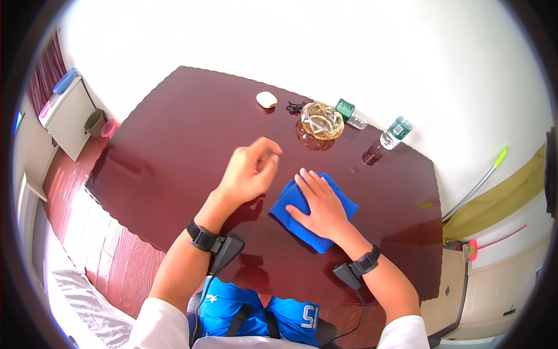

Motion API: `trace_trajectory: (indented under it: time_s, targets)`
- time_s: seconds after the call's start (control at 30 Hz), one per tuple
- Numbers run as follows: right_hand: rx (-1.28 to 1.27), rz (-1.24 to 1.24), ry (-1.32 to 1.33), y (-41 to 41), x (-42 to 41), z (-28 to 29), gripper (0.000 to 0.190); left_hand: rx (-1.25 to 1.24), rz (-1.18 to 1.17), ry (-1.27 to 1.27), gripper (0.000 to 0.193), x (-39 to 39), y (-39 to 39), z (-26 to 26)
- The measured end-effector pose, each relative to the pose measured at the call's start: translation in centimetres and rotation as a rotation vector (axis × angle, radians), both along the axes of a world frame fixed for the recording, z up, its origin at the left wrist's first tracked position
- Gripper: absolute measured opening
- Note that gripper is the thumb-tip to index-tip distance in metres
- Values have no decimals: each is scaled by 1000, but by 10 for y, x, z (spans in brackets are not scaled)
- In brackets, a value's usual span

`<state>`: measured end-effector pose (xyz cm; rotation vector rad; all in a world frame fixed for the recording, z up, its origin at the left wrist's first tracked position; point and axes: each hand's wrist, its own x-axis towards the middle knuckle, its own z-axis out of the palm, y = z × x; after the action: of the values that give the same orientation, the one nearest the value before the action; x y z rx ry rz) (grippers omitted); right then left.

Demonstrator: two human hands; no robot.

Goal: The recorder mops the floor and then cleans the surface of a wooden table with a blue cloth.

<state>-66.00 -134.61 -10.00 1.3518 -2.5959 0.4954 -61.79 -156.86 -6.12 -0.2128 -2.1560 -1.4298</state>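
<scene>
A folded blue cloth (290,211) lies on the glossy dark red table (183,126). Flat on top of it rests my right hand (320,203), fingers slightly spread and pointing away from me. To the left of the cloth, my left hand (255,168) is held over the table with its fingers curled, thumb and index finger close together; nothing shows between them. Both wrists wear black straps with small dark devices and cables.
Toward the far edge are a white rounded object (266,100), a small black item (294,107), an amber glass ashtray (321,121), a plastic bottle lying down (351,114) and another bottle (395,133). A pole with a green grip (475,185) leans beyond the right edge.
</scene>
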Motion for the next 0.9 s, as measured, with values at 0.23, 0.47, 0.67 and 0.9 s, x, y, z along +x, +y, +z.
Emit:
trace_trajectory:
  time_s: [0.23,0.47,0.67,0.9]
  targets:
    - [-661,-335,-332,-47,-42,-29,48,-191,-200,-110,17,-2,10,-4]
    - [-1535,-277,-1050,-48,-30,-7,44,-938,-99,-181,60,10,42,-39]
    - [-1462,-171,-1291,-38,-18,4,42,-1003,-5,-201,60,4,39,-35]
    - [-1366,-255,-1157,-32,-8,9,22,-1154,322,-443,70,2,25,-38]
